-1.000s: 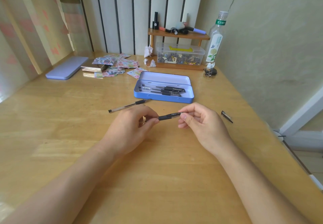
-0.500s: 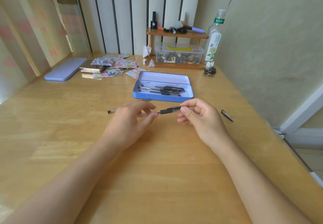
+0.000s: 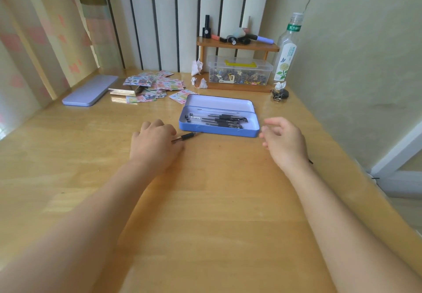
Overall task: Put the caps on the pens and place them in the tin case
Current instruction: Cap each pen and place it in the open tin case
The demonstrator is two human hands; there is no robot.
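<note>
The open blue tin case (image 3: 219, 131) lies mid-table and holds several capped black pens (image 3: 217, 119). Just in front of its left corner an uncapped pen (image 3: 188, 136) lies on the table, tip pointing right. My left hand (image 3: 155, 143) rests knuckles-up over that pen's barrel, with the fingers curled down onto it. To the right of the case, my right hand (image 3: 284, 142) hovers with its fingers spread and nothing in it. Only a black tip of the loose pen cap (image 3: 310, 161) shows beside my right wrist.
The tin's lilac lid (image 3: 90, 90) lies at the far left. Sticker sheets (image 3: 155, 85) and a small stack of cards (image 3: 124, 91) sit behind the case. At the back right stand a wooden shelf (image 3: 237, 47), a clear plastic box (image 3: 239, 73), a bottle (image 3: 287, 50) and keys (image 3: 279, 95).
The capped pen that both hands held is gone from them. My right hand has swung empty to the right of the case. My left hand has moved onto the uncapped pen.
</note>
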